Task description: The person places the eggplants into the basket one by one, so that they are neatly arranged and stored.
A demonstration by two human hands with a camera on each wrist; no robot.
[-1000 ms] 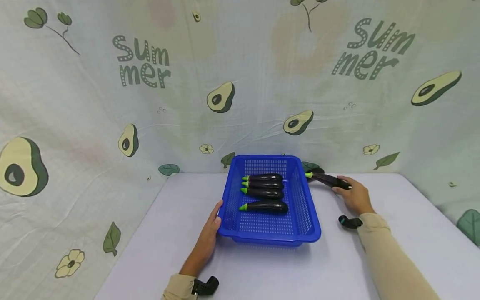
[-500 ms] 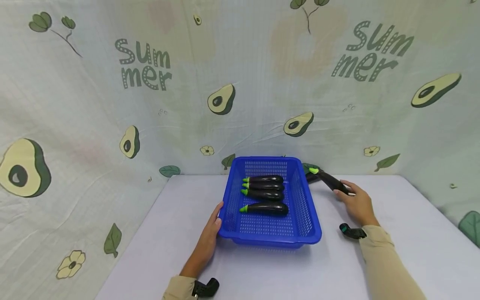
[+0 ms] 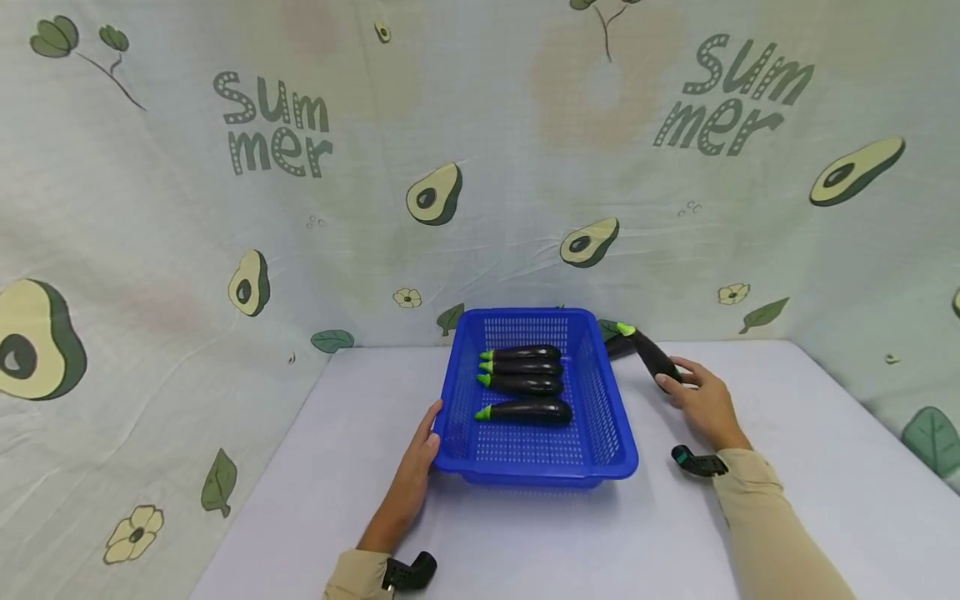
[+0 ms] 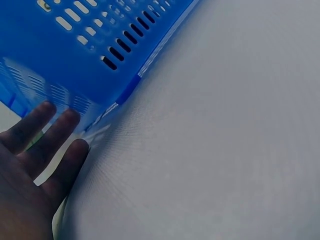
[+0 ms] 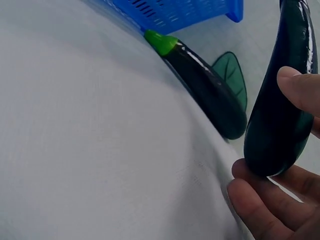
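Note:
My right hand [image 3: 708, 407] holds a dark eggplant [image 3: 654, 354] by its thick end, right of the blue basket [image 3: 525, 481]; its green stem end points up and to the left. In the right wrist view the thumb lies along this eggplant [image 5: 280, 115], with fingers around its bottom. A second eggplant [image 5: 205, 90] lies on the white table near the basket, partly hidden behind the held one in the head view. My left hand [image 3: 412, 471] touches the basket's left side; the left wrist view has its fingers [image 4: 65, 125] extended against the perforated wall.
Inside the basket several eggplants lie in a row, stems to the left, the nearest eggplant [image 3: 525, 411] a little apart. The white table [image 3: 525, 550] ends at a printed cloth backdrop [image 3: 510, 108] behind the basket.
The right hand has lifted its eggplant and tilted it steeper, stem end upward, off the other eggplant lying behind. The left hand stays at the basket's side. The head view has shifted slightly.

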